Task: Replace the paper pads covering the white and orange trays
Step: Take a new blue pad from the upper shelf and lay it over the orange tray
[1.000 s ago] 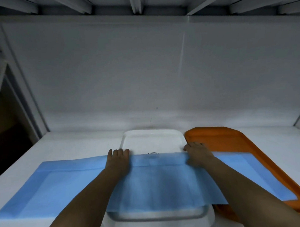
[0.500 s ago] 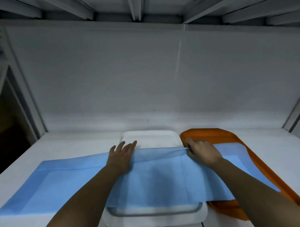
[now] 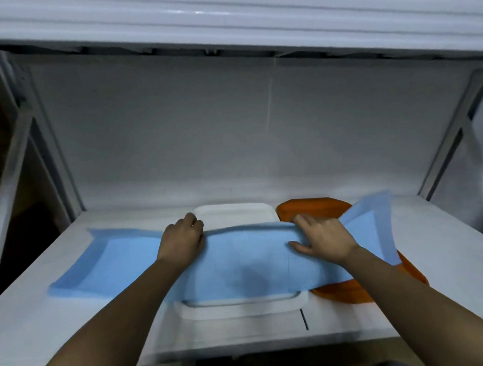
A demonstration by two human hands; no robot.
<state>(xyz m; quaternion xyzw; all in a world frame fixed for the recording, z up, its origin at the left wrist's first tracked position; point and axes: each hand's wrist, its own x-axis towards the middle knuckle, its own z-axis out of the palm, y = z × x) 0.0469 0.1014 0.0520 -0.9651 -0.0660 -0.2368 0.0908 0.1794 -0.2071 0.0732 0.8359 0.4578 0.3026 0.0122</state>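
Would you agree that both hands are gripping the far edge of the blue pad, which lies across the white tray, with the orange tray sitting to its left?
Not quite: the head view shows the orange tray to the right of the white tray, not its left. The rest stands: left hand and right hand grip the blue pad's far edge.

A thin blue paper pad, matt and soft-looking with a darker border, creases across a smooth white plastic tray and a smooth orange plastic tray, on a matt white counter backed by a dull grey wall panel.
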